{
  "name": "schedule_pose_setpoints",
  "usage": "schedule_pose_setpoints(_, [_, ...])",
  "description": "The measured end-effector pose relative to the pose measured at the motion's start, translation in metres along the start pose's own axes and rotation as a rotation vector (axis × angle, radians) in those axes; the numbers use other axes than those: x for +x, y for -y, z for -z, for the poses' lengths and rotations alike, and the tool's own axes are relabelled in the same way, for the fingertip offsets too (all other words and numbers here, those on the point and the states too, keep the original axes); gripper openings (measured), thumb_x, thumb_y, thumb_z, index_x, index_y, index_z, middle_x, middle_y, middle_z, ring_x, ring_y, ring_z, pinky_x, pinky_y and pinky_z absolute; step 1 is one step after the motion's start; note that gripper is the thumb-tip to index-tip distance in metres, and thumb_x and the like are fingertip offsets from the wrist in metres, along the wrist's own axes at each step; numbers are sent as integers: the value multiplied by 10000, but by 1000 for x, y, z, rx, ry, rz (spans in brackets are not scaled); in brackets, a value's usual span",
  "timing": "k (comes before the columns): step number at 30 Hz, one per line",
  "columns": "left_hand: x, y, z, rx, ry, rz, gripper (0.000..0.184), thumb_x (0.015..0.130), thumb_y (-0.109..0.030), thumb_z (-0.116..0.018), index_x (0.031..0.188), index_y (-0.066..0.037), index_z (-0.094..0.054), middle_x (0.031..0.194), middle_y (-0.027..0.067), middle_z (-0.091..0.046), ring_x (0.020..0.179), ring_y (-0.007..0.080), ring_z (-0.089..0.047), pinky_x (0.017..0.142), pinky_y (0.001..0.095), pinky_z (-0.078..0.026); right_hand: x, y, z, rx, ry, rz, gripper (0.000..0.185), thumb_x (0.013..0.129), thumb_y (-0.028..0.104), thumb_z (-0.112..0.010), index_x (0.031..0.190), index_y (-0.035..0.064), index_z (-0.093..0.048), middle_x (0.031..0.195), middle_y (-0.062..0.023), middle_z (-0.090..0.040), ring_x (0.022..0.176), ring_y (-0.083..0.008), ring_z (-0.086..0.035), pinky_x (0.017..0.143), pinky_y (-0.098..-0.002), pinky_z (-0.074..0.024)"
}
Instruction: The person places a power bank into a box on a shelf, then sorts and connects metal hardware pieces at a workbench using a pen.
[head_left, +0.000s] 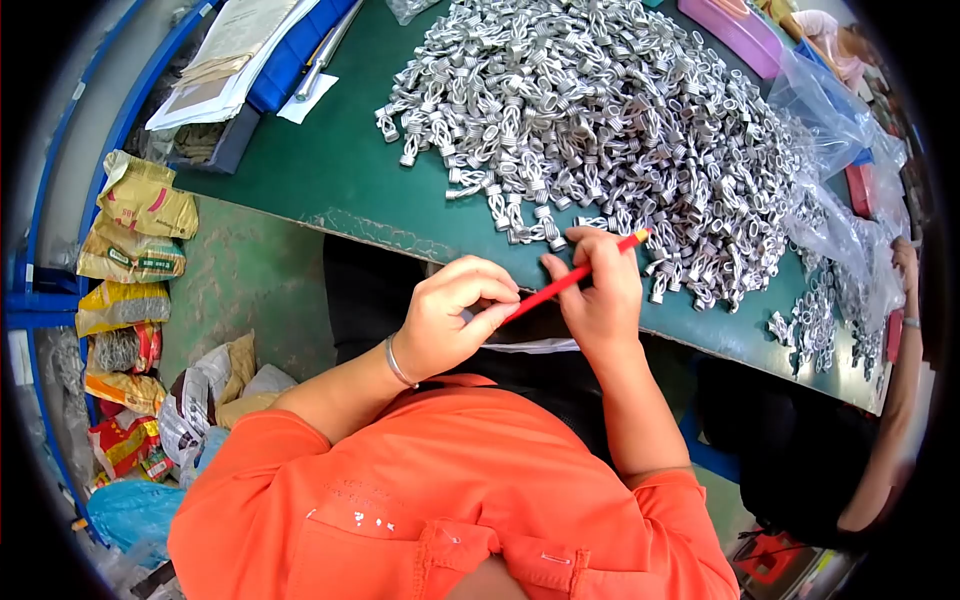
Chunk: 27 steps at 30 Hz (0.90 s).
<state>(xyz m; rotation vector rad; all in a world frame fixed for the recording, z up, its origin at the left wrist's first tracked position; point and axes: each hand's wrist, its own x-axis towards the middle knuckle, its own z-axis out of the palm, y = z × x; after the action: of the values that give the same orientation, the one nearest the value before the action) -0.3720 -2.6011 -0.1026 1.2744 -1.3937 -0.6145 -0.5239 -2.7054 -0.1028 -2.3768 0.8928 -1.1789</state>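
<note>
A slim red tool with a yellow end [548,292] lies slantwise between my hands, its yellow end up and to the right; its exact kind is unclear. My right hand [605,298] is closed around it, thumb and fingers on the shaft. My left hand [458,315] pinches at the tool's lower left end, and what sits between those fingertips is hidden. Just beyond both hands spreads a big heap of small grey metal parts [610,120], each with a ribbed collar and a loop. The green table [300,180] carries the heap, and both hands are at its near edge.
A blue tray [290,60] with papers stands at the upper left. Clear plastic bags [830,120] and a pink bin [735,32] are at the upper right. A co-worker's arm [905,370] reaches in at the right. Several sacks [135,260] fill the left side.
</note>
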Motion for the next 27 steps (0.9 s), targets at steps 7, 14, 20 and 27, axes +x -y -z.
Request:
schedule_pose_setpoints(7, [7,3,1,-23,-7,62,97,774,64,-635,864,30,-617,903,100,-608,748,125,-612,637,227,-508,-11,-9,2,14,-99,-118,237,701,-6,-711,768,38,-487,738,-85,-597,631,-278,-543,590,-352,-437])
schedule_pose_setpoints(14, [25,-4,-14,-239,16,182,287,805,75,-607,1089,59,-569,977,97,-590,857,147,-631,757,245,-525,-18,8,25,658,-138,-479,248,834,-23,-614,756,45,-388,773,-85,-591,680,-83,-505,616,-218,-438])
schedule_pose_setpoints(20, [19,5,-9,-255,145,198,228,810,53,-622,1036,61,-594,919,88,-597,802,146,-646,709,238,-531,-28,14,24,909,-58,-549,232,865,-6,-583,792,56,-371,798,-103,-586,663,-102,-518,616,-229,-452])
schedule_pose_setpoints(27, [17,0,-6,-240,151,220,184,813,58,-612,996,63,-608,874,89,-603,759,147,-654,673,232,-534,-27,11,22,948,-57,-577,238,874,19,-579,798,71,-360,832,-138,-611,617,-90,-538,527,-189,-429])
